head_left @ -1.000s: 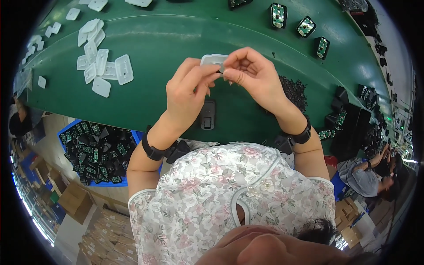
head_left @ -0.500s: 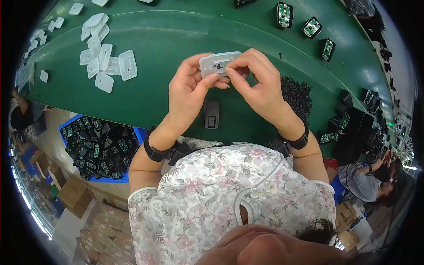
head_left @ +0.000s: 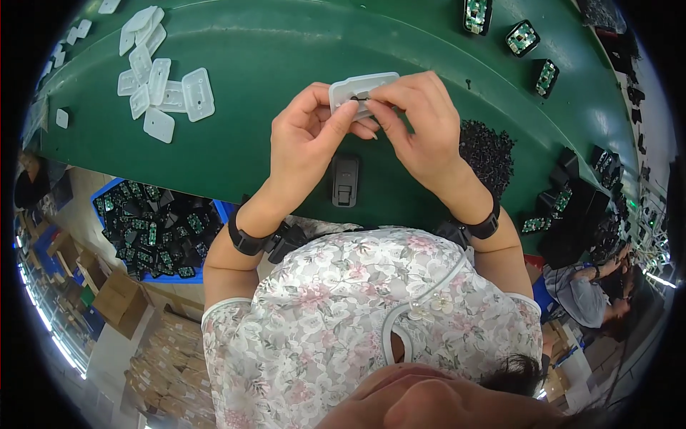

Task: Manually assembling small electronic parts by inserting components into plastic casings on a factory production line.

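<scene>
Above the green table, a white plastic cover plate [head_left: 344,90] is gripped by my left hand [head_left: 307,132], fingers behind it and thumb on its lower edge. My right hand [head_left: 423,129] pinches a small black part [head_left: 362,99] against the middle of the plate's recessed face. The left thumb tip presses close to the part's other end. My right fingers cover part of the plate's right side. A dark rectangular device [head_left: 345,180] with a clip-like catch lies on the table just below my hands.
White cover plates [head_left: 172,96] lie in a loose group at left. A pile of small black parts [head_left: 486,159] sits beside my right wrist. Black housings with green circuit boards [head_left: 522,38] stand at far right; a blue bin [head_left: 171,275] of more is lower left.
My left thumb has moved up onto the plate's face beside the black part. The plate has shifted slightly up and right, and my view has turned a little.
</scene>
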Tool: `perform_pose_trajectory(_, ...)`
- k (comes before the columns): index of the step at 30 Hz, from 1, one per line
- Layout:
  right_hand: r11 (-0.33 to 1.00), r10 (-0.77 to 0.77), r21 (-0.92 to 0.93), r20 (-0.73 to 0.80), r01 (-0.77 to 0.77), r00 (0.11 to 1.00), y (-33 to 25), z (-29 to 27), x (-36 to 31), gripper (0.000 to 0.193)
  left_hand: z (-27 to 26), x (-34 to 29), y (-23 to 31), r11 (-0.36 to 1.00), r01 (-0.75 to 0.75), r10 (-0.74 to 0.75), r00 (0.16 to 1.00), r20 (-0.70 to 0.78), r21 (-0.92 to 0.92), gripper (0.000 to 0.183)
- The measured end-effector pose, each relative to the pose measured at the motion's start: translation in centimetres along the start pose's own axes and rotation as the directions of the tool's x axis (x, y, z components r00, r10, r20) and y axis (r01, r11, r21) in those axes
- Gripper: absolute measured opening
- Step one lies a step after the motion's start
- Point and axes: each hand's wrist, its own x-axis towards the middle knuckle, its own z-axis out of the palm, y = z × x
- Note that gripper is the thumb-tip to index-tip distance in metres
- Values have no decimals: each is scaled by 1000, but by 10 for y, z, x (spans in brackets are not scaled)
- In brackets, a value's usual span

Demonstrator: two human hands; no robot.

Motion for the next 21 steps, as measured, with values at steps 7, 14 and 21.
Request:
perform_pose_trajectory(7,999,-30,-25,-10,30,999,1,3,-5,17,3,-2,-1,995,63,-67,996,-56,-78,13)
perform_pose_trajectory(14,986,130,97,65,-136,989,-6,1,-6,11,6,-3,-5,999,-36,32,994,-104,-29,12)
perform_pose_trajectory(21,692,560,416,206,-590,802,-17,6,-13,13,5,-1,-7,938,-248,264,964,-37,243,9)
